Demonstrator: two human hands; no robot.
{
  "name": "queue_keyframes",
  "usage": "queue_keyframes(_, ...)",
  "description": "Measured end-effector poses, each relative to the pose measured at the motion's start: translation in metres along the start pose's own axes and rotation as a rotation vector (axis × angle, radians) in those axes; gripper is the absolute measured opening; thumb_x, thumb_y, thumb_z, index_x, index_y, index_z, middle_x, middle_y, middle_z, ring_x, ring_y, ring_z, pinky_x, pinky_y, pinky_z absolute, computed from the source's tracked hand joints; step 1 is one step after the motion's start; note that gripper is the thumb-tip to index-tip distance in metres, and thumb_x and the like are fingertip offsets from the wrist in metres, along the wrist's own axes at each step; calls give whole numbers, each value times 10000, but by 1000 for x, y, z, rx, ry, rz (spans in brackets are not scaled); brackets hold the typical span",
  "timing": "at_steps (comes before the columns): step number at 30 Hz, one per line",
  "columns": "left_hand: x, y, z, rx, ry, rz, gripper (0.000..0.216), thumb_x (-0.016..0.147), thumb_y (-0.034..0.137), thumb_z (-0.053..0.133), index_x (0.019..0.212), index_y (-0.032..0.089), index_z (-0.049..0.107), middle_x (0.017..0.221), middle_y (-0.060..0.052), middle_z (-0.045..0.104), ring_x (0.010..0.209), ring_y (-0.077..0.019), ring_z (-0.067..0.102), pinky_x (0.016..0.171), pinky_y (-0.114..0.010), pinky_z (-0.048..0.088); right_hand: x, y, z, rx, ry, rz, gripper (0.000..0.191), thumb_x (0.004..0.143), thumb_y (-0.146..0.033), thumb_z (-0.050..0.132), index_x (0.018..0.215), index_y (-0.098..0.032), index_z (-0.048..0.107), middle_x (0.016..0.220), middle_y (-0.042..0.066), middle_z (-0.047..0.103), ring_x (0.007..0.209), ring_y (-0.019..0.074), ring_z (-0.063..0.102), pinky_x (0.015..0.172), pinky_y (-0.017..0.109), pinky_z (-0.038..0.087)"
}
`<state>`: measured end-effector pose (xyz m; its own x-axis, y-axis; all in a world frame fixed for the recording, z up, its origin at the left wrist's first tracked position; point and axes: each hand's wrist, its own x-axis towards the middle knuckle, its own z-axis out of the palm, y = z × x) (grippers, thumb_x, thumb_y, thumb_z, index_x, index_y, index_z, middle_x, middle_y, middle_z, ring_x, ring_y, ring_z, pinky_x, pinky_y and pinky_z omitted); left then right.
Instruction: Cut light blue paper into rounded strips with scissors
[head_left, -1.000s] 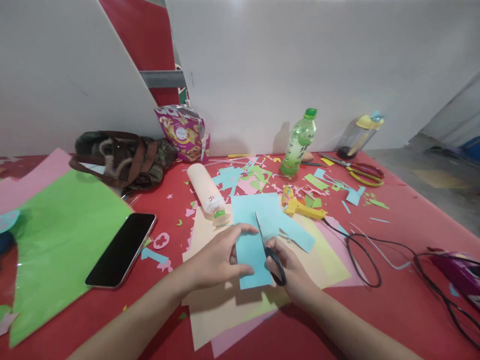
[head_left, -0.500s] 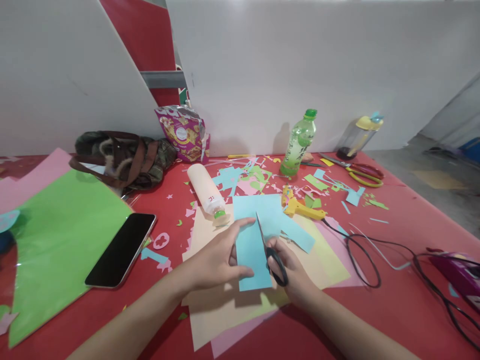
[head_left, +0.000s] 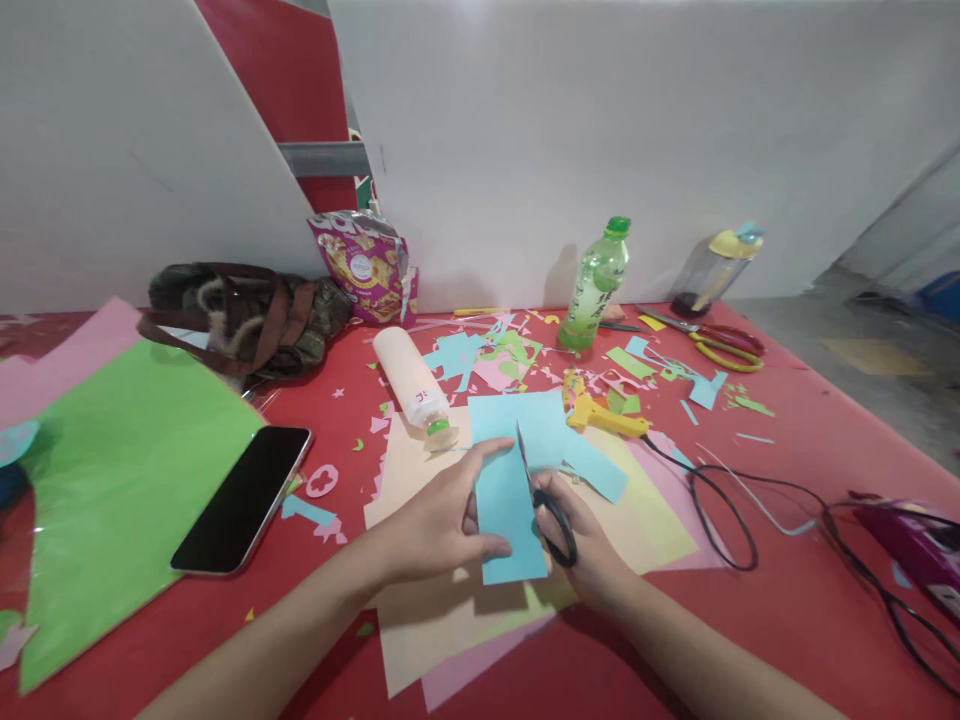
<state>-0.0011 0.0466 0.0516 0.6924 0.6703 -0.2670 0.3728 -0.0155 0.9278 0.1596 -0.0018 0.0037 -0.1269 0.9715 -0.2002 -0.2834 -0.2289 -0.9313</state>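
Note:
My left hand point(head_left: 439, 515) pinches the near strip of a light blue paper sheet point(head_left: 510, 470), thumb under and fingers over it. My right hand point(head_left: 581, 535) grips black-handled scissors point(head_left: 544, 495), whose blades stand in a cut running up the middle of that sheet. The sheet hovers over a stack of peach, yellow and pink papers point(head_left: 660, 520) on the red table point(head_left: 787, 600). Just beyond lie a white glue bottle point(head_left: 412, 378) on its side and a yellow glue gun point(head_left: 600, 412).
A black phone point(head_left: 241, 500) rests on a green sheet point(head_left: 120, 470) at left. A bag point(head_left: 240, 315), a snack pouch point(head_left: 367, 262), a green bottle point(head_left: 596, 285), a second bottle point(head_left: 712, 270) and red-yellow scissors point(head_left: 720, 342) stand along the back. Black cable point(head_left: 757, 520) and paper scraps point(head_left: 517, 355) lie about.
The scissors have advanced a little farther up the cut in the blue sheet. Both hands shifted slightly with the paper.

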Motion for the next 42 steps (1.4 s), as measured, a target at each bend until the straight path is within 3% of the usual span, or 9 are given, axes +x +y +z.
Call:
queue_keyframes(11, 0, 1, -1, -72, -17, -10, 784, 652, 160, 621, 1279, 197, 153, 613, 62, 397, 514, -93, 429, 466, -208, 363, 0, 3, -1, 31, -39, 0, 369, 646, -519, 579, 692, -213, 377, 511, -89, 313, 404, 51, 262, 379, 180, 200)
queue_keyframes(19, -2, -1, -3, 44, 7, -6, 804, 652, 198, 631, 1296, 198, 149, 587, 70, 342, 525, -97, 395, 467, -207, 345, 1, 1, 0, 36, -33, -1, 409, 610, -533, 602, 667, -202, 369, 485, -99, 358, 397, 42, 307, 406, 183, 229)
queue_keyframes(33, -4, 2, -11, 132, -23, 14, 792, 656, 228, 628, 1289, 231, 152, 783, 13, 425, 527, -72, 389, 466, -195, 342, 2, 1, 1, 97, -50, 0, 405, 591, -483, 650, 659, -194, 374, 501, -80, 455, 415, 58, 427, 410, 179, 310)
queue_keyframes(42, -6, 1, -13, 169, -43, 10, 804, 639, 247, 649, 1286, 251, 172, 647, 57, 363, 537, -92, 403, 486, -212, 361, 0, 0, 0, 140, -93, -16, 393, 607, -479, 643, 703, -198, 387, 554, -59, 488, 460, 73, 468, 455, 196, 352)
